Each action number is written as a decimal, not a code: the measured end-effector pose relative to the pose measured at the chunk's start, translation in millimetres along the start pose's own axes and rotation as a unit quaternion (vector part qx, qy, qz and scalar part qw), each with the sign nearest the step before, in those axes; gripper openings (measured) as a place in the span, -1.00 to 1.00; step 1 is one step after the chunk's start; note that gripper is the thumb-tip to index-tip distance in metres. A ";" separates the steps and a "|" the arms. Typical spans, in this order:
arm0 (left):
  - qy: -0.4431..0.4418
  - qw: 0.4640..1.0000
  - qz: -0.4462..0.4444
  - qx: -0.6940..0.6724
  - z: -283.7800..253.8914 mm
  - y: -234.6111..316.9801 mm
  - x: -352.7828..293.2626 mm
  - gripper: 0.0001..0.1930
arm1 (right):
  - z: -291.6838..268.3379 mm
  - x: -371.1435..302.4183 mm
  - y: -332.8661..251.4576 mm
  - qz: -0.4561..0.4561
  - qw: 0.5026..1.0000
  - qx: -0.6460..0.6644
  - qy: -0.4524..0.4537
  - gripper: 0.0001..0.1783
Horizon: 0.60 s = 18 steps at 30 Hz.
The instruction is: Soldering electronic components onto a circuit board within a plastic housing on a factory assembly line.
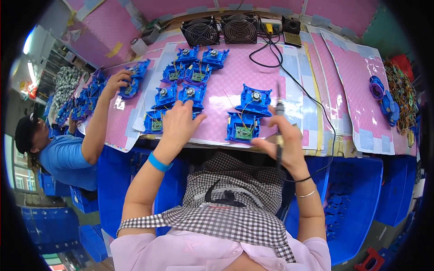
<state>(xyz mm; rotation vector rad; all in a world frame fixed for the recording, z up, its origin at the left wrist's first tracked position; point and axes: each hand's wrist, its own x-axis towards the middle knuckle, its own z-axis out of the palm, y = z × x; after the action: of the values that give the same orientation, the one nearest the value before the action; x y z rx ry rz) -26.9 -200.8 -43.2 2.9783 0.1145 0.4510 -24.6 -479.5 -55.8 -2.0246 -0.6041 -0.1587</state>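
Note:
My right hand [289, 142] grips a soldering iron [280, 108], its thin tip pointing up and its black cable trailing below. Just left of it lies a blue plastic housing pair: the upper half [256, 96] carries a round metal part, and the lower half [243, 131] holds a green circuit board, with thin wires between them. My left hand [178, 124] reaches over another group of blue housings, fingertips at the lower edge of one half [191, 93] and thumb spread apart. Beside its wrist sits a housing half with a circuit board [154, 123]. Several similar pairs [198, 73] stand farther back.
Two black fans [239, 29] stand at the table's back, near a soldering stand [291, 31]. The iron's cable [312, 97] crosses the right side. A co-worker's hand [118, 81] touches blue housings at left. Blue bins [352, 203] sit below; wires [400, 95] pile at right.

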 end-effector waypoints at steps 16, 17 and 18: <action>0.007 0.992 -0.082 0.098 11.8 -205.1 19.6 -0.73 | 79.8 24.5 -21.4 -0.130 0.978 -0.067 -0.150 -0.51; 0.031 0.990 -0.086 0.108 16.7 -221.7 28.9 -0.74 | 90.2 27.4 -25.0 -0.135 0.974 -0.051 -0.174 -0.51; 0.034 0.989 -0.089 0.111 22.6 -230.6 40.8 -0.74 | 99.3 31.5 -29.5 -0.142 0.973 -0.043 -0.178 -0.52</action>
<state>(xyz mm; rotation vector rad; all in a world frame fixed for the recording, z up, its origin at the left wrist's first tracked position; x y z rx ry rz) 5.9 28.6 -84.2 3.1283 0.4626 0.5505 -24.7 -372.5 -72.5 -2.0571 -1.1311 0.0109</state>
